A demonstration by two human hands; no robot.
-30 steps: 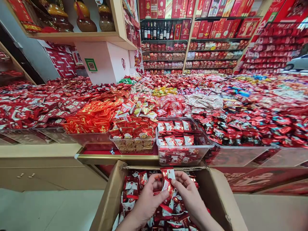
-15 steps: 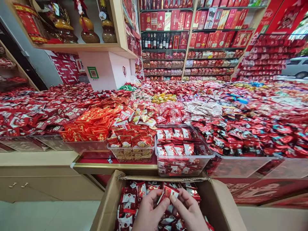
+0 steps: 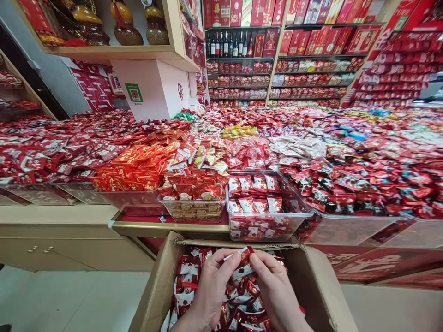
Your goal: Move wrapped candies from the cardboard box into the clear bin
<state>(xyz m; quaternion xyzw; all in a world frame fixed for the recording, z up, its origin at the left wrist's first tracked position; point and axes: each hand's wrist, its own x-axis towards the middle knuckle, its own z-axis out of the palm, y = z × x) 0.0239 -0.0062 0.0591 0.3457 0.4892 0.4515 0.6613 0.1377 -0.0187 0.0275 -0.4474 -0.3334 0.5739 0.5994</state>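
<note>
Both of my hands are over an open cardboard box [image 3: 313, 281] full of red and white candy packets. My left hand [image 3: 211, 290] and my right hand [image 3: 273, 288] pinch one small red and white packet [image 3: 242, 254] between their fingertips, held flat just above the heap in the box. Right beyond the box stands a clear plastic bin [image 3: 268, 221] on the counter, partly filled with rows of the same kind of packets.
A second clear bin [image 3: 192, 210] of red and gold sweets sits left of the first. The whole counter is heaped with red wrapped candy. Shelves [image 3: 242, 50] with bottles and red gift boxes line the back wall. A beige cabinet [image 3: 58, 249] stands at the left.
The hands turned the packet from upright to flat and lifted it slightly toward the box's far edge. The camera dipped, then rose again.
</note>
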